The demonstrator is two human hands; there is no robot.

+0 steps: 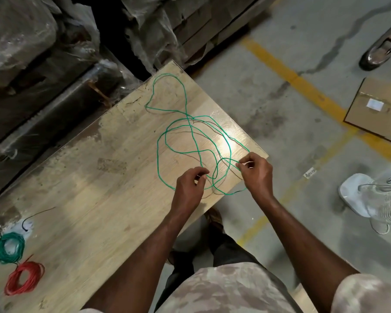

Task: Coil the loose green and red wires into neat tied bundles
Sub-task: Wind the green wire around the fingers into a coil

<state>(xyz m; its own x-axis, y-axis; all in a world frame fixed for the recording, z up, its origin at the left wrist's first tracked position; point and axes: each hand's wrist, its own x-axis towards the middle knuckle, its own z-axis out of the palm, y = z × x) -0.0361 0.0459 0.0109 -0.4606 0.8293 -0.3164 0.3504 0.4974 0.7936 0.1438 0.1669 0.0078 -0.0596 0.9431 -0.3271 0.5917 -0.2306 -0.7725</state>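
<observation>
A long loose green wire [185, 102] lies in tangled loops over the far right part of the wooden table [95, 177]. My left hand [190, 186] pinches a strand of it near the table's near edge. My right hand [256, 172] pinches another strand at the right corner, about a hand's width away. A coiled green bundle [8, 247] and a coiled red bundle [24, 277] lie side by side at the table's near left. A short dark tie wire [35, 214] lies just beyond the green bundle.
Plastic-wrapped stacks [32, 41] crowd the table's far side. On the concrete floor to the right stand a white fan [379, 199] and a flat cardboard sheet [377, 109], with yellow floor lines between them.
</observation>
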